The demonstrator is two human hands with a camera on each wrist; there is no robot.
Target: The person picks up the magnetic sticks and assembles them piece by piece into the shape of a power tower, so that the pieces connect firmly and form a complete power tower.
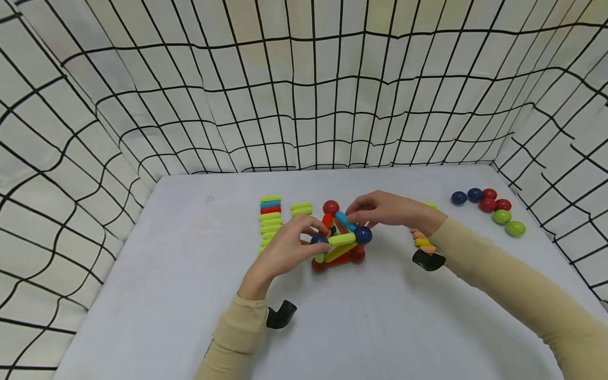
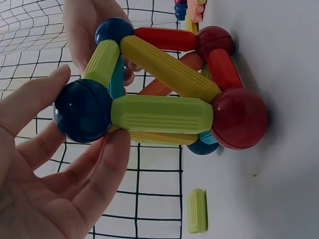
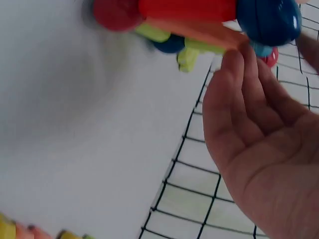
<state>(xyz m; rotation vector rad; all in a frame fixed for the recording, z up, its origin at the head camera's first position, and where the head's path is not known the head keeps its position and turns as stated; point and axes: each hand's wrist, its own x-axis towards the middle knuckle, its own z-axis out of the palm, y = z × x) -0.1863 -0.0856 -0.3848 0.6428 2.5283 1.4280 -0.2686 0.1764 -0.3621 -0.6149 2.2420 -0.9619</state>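
A frame of coloured rods and balls stands on the white table. My left hand (image 1: 292, 240) pinches a dark blue ball (image 2: 82, 110) at its upper near corner, where a lime green rod (image 2: 162, 113) joins a red ball (image 2: 240, 118) below. My right hand (image 1: 385, 208) is at the frame's far right side, its nearly straight fingertips right by the light blue rod (image 1: 345, 220) and an orange rod (image 3: 199, 31). A second dark blue ball (image 1: 363, 235) tops the right corner, and a red ball (image 1: 331, 207) the far one. My right thumb is mostly hidden.
Left of the frame lies a column of rods (image 1: 271, 209), mostly lime, beside a shorter lime group (image 1: 301, 206). Orange and yellow rods (image 1: 423, 242) lie partly under my right forearm. Several loose balls (image 1: 487, 205) sit far right. Black netting (image 1: 313, 84) borders the table.
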